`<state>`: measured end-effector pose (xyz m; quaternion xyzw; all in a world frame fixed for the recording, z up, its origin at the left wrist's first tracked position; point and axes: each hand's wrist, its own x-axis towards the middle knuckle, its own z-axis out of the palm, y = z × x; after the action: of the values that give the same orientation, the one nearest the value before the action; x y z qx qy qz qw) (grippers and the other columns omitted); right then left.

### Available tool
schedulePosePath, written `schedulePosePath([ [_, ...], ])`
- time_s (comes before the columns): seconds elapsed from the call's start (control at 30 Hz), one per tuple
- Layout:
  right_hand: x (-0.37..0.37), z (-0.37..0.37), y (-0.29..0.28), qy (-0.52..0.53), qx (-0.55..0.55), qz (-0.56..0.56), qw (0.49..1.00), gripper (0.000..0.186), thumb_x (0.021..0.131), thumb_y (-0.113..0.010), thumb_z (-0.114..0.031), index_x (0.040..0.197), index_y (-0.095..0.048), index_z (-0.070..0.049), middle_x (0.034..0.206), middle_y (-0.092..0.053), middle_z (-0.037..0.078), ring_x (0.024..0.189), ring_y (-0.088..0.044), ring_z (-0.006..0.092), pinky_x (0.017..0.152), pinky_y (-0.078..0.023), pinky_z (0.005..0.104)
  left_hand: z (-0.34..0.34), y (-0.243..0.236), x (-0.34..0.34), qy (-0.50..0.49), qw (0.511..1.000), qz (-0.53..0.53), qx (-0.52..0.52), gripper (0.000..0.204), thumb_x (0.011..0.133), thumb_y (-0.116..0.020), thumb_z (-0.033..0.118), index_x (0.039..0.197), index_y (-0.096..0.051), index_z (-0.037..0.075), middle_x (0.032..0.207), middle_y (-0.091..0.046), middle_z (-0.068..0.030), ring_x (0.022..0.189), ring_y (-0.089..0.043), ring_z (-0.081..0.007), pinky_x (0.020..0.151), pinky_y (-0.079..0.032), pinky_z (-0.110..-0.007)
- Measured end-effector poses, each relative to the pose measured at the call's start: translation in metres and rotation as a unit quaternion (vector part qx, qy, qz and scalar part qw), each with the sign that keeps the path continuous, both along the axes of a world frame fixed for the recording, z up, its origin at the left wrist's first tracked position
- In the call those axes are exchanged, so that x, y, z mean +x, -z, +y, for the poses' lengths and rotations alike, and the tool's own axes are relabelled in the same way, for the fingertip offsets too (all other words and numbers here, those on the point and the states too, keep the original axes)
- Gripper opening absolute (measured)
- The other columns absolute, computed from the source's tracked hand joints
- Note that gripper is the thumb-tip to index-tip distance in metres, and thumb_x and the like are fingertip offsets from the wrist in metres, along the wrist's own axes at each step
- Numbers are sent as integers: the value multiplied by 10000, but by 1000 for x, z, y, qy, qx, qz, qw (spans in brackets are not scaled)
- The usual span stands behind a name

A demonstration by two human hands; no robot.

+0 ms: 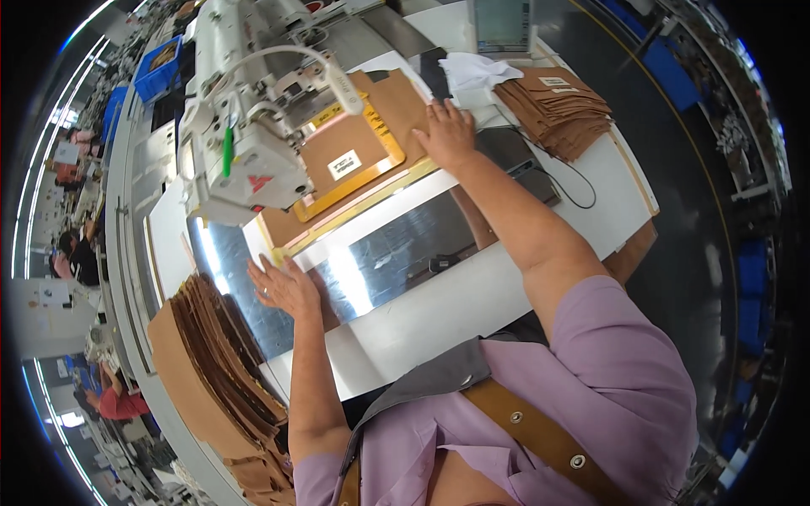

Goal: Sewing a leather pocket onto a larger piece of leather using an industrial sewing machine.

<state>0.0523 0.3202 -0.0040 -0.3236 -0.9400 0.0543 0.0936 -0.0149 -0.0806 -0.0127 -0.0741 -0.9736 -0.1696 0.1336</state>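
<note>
A flat brown piece [337,139], maybe leather, lies under the head of a white industrial sewing machine [253,160]. A yellow clamp frame [354,183] sits over the piece, and a small white label lies inside it. My left hand [288,289] is open, fingers spread, beside the near left corner of the work, above the shiny metal plate [371,257]. My right hand [450,137] is open too, with its fingertips resting at the right edge of the brown piece. Neither hand grips anything.
A tall stack of brown pieces [211,337] stands at the left, and another brown stack [557,110] at the far right. Near that one lie a white cloth [477,72] and a black cable [582,205]. A control screen [504,25] stands at the back.
</note>
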Motion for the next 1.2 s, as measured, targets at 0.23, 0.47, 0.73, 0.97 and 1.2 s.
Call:
schedulePosePath([
  [0.23, -1, 4, 6, 4, 61, 31, 998, 593, 966, -634, -483, 1426, -616, -109, 1523, -546, 30, 1396, -457, 248, 1111, -338, 499, 13, -5, -39, 30, 998, 17, -58, 584, 1042, -489, 475, 1489, -569, 109, 1705, -260, -88, 1595, -134, -307, 1222, -56, -651],
  [0.47, 2, -2, 4, 3, 17, 103, 995, 308, 950, -675, -424, 1127, -802, -207, 1337, -674, 32, 1216, -585, 282, 978, -460, 478, 15, -8, -59, 72, 996, 40, -38, 330, 969, -641, 423, 1216, -785, 257, 1536, -544, -10, 1543, -290, -281, 1227, -57, -631],
  [0.73, 45, -12, -26, 29, -153, 154, 976, 314, 968, -675, -368, 1043, -793, -87, 882, -744, 190, 843, -722, 396, 786, -556, 473, -6, -48, -30, 154, 984, 89, -32, 125, 896, -766, 280, 882, -768, 156, 1084, -716, 64, 1191, -584, -198, 1126, -235, -528],
  [0.97, 167, -54, -28, 54, -283, 142, 947, 593, 899, -807, -327, 1386, -602, -57, 1182, -710, 287, 1058, -723, 371, 865, -574, 405, -85, -36, 97, 287, 953, -25, -89, 451, 764, -866, 395, 1083, -703, 120, 1357, -633, -14, 1280, -565, -228, 1159, -228, -536],
  [1.2, 219, -70, -15, 95, -342, 201, 913, 590, 902, -804, -386, 1296, -619, 12, 1001, -737, 229, 885, -730, 273, 756, -564, 379, -90, -34, 147, 395, 909, -134, -12, 1030, 753, -819, 592, 1535, -431, 47, 1624, -399, -174, 1498, -387, -341, 1217, -222, -550],
])
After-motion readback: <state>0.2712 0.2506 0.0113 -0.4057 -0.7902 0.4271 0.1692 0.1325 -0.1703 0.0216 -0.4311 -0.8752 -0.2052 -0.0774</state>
